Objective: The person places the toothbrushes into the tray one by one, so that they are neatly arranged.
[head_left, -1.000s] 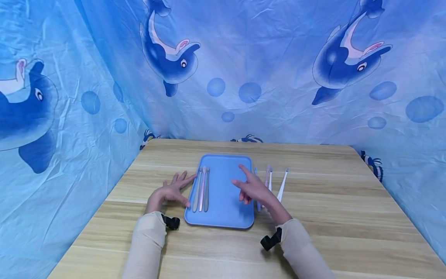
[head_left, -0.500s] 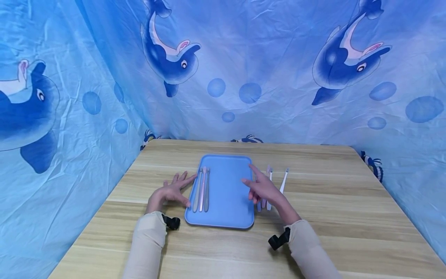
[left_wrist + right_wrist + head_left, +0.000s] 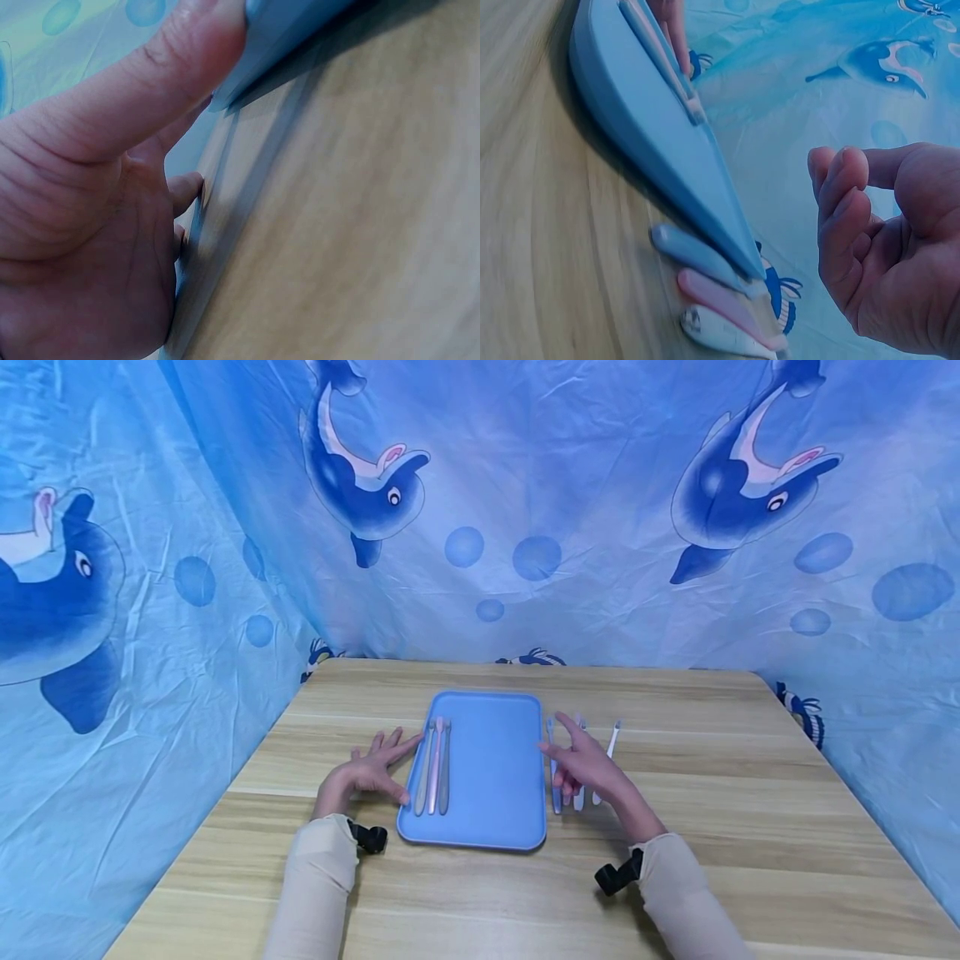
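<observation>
A blue tray (image 3: 491, 768) lies on the table with three toothbrushes side by side along its left: a grey one (image 3: 424, 777), a pink one (image 3: 436, 768) and a darker grey one (image 3: 445, 777). My left hand (image 3: 369, 772) rests at the tray's left edge, fingers spread, thumb and index finger touching the rim. Over more toothbrushes right of the tray hovers my right hand (image 3: 588, 766), empty, index finger and thumb extended, other fingers loosely bent. Beneath it, partly hidden, are a blue toothbrush (image 3: 694, 251), a pink one (image 3: 724, 300) and a white one (image 3: 727, 334). Another white toothbrush (image 3: 613, 739) lies farther right.
The wooden table (image 3: 697, 760) extends around the tray on all sides. A blue curtain (image 3: 495, 510) printed with dolphins hangs behind the table and along its sides. Both wrists carry small black cameras.
My right hand has moved rightward from above the tray to above the toothbrushes beside it. The left hand, the tray and the toothbrushes stay where they were.
</observation>
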{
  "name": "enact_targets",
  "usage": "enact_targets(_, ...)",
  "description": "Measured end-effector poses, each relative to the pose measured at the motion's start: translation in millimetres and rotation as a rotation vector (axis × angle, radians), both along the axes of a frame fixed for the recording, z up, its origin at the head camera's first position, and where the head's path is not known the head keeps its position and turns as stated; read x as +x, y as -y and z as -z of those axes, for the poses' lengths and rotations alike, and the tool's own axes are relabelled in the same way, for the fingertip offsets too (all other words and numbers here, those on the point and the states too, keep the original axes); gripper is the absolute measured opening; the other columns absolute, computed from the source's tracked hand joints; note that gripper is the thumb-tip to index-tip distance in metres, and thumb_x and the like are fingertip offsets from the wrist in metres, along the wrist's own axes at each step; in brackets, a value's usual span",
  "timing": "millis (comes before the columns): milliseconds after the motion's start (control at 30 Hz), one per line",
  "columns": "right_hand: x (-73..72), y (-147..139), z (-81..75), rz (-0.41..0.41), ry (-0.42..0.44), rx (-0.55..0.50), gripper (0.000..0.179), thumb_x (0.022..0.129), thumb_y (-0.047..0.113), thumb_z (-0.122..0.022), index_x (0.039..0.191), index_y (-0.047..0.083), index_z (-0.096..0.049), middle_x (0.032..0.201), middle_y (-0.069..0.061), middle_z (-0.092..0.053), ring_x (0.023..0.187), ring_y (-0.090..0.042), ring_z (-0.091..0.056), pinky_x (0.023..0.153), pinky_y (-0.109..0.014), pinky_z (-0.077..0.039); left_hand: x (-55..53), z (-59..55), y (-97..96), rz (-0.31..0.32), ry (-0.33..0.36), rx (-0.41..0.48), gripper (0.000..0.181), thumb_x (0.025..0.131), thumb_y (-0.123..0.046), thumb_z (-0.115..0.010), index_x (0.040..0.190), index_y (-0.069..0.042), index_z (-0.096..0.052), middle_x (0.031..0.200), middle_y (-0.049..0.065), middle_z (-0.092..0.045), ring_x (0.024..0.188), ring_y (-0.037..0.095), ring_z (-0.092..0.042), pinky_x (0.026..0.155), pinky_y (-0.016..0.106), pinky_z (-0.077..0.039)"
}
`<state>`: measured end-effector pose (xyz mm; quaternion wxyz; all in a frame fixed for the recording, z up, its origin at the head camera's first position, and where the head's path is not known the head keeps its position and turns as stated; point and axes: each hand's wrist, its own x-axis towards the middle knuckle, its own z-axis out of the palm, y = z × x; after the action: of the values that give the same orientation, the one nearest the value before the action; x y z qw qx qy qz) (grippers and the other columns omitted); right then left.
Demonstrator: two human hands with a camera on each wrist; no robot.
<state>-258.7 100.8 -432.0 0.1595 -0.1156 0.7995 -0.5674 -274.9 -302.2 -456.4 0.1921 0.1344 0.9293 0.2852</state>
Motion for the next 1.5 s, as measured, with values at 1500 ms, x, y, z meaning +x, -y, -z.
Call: enact_targets(1500, -8.2, -61, 15.0, 0.14, 0.0, 0.164, 0.088, 0.104, 0.038, -0.051, 0.16, 0.003, 0.008, 0.053, -0.001, -0.061, 0.04, -0.009, -0.055, 0.044, -0.027, -0.05, 1.4, -0.8, 1.0, 0.009, -0.006, 0.017, 0.132, 0.058, -0.057, -0.091, 0.162, -0.026, -0.015, 0.168, 0.023, 0.01, 0.15, 0.053, 0.022, 0.108, 0.081, 0.017)
